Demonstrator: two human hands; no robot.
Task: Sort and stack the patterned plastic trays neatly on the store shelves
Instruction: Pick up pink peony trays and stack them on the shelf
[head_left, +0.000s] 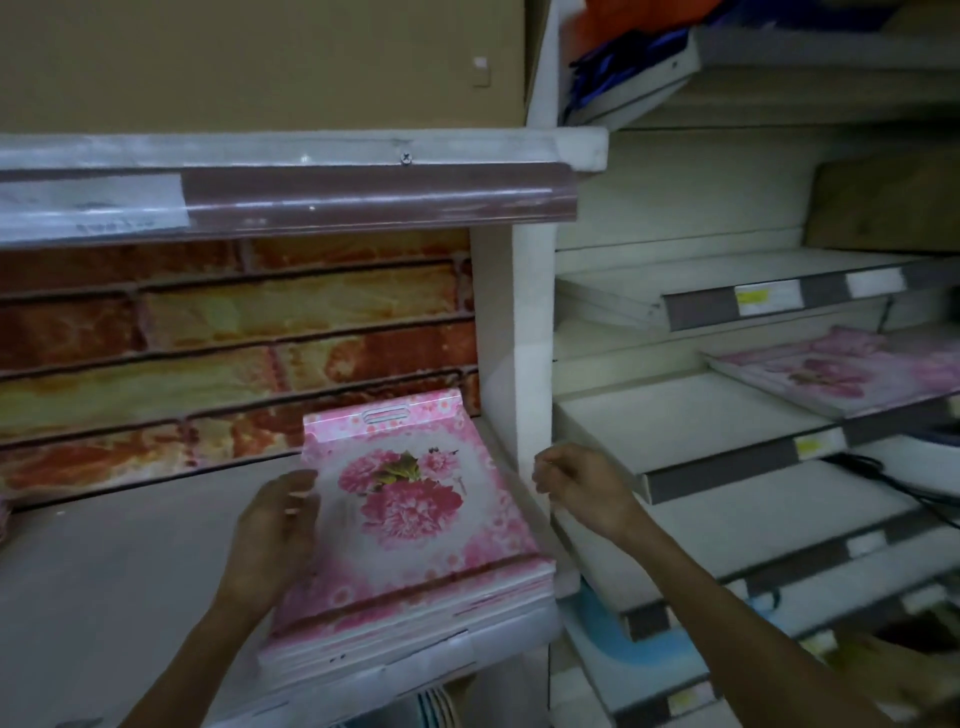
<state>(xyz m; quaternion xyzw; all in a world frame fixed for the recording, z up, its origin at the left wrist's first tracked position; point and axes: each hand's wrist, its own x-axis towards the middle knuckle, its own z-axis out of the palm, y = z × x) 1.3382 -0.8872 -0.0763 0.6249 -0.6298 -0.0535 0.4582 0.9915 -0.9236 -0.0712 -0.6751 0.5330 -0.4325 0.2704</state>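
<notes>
A stack of pink flower-patterned plastic trays lies flat at the right end of the grey shelf, against the white upright. My left hand rests with straight fingers against the stack's left edge. My right hand hovers just right of the stack in front of the upright, fingers loosely curled, holding nothing. More pink flowered trays lie on a shelf of the right-hand rack.
A brick-pattern panel backs the left shelf, under a shelf edge with a price strip. The white upright separates it from the right rack of slanted white shelves. A black cable lies on one shelf.
</notes>
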